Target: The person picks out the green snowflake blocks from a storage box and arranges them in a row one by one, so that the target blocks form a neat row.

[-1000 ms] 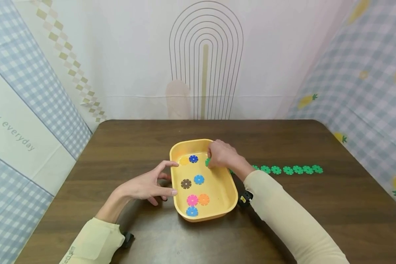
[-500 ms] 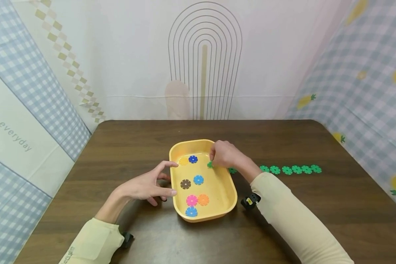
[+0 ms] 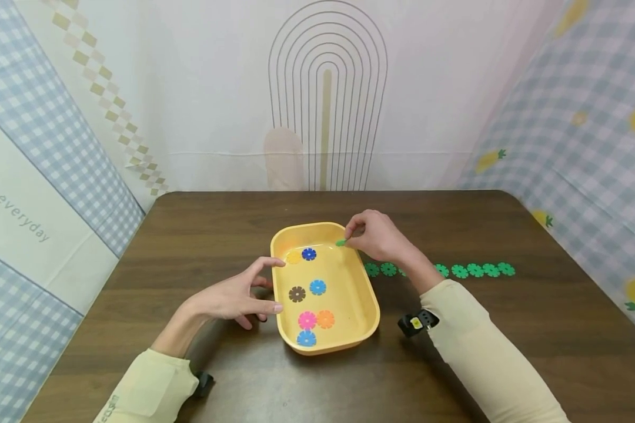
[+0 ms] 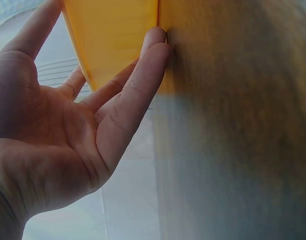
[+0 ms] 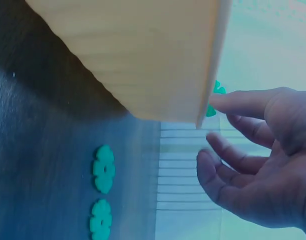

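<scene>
A yellow rectangular tray (image 3: 356, 299) stands mid-table, holding several flat notched plastic discs: yellow, dark blue (image 3: 309, 254), brown (image 3: 297, 294), light blue, pink (image 3: 307, 320) and orange (image 3: 325, 319). My right hand (image 3: 379, 236) pinches a green notched disc (image 3: 341, 242) at the tray's far right rim. In the right wrist view, the tray wall partly hides that disc (image 5: 211, 110) at the fingertips. My left hand (image 3: 233, 295) rests spread along the tray's left side, thumb and index finger at the rim. The left wrist view shows its extended fingers (image 4: 143, 75) against the outer wall.
A row of green discs (image 3: 459, 271) runs rightward across the brown wooden table (image 3: 233, 226) from beside the tray; my right forearm covers part of it. Patterned cloth hangs behind and at both sides. Each wrist wears a small black camera (image 3: 418, 322).
My right hand has lifted the green disc from the tray floor up to the far right rim, moving right and away. The left hand and tray have stayed put.
</scene>
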A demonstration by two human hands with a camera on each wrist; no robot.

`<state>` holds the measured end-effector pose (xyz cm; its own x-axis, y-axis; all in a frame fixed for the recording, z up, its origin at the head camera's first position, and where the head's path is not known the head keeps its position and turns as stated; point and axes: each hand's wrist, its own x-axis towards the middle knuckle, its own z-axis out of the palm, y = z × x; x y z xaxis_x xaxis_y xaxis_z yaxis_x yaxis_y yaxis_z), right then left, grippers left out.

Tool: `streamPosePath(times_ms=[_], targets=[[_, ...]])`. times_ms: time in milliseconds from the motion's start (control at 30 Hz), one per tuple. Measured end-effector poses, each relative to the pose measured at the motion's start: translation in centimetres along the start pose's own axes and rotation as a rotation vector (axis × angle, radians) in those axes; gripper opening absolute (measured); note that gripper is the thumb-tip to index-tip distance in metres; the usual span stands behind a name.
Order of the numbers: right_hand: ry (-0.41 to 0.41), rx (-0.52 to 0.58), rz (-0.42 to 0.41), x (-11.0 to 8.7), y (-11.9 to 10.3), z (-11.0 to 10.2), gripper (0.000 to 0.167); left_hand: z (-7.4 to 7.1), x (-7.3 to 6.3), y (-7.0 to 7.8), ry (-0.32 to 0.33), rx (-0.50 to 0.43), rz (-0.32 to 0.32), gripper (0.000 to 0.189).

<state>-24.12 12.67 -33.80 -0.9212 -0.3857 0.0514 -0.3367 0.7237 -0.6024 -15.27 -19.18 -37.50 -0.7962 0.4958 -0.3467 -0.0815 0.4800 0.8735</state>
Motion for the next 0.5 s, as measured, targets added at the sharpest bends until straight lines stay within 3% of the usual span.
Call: streamPosePath(times_ms=[167,500], targets=[[0.029,0.112,-0.005,-0.6,1.0,-0.7,0.007,0.0,-0.1,0.0,0.003,0.003,-0.002,0.083],[0.095,0.186,0.015,-1.5,2.1,-1.2,0.010,0.0,0.0,0.0,0.003,0.005,0.004,0.082]])
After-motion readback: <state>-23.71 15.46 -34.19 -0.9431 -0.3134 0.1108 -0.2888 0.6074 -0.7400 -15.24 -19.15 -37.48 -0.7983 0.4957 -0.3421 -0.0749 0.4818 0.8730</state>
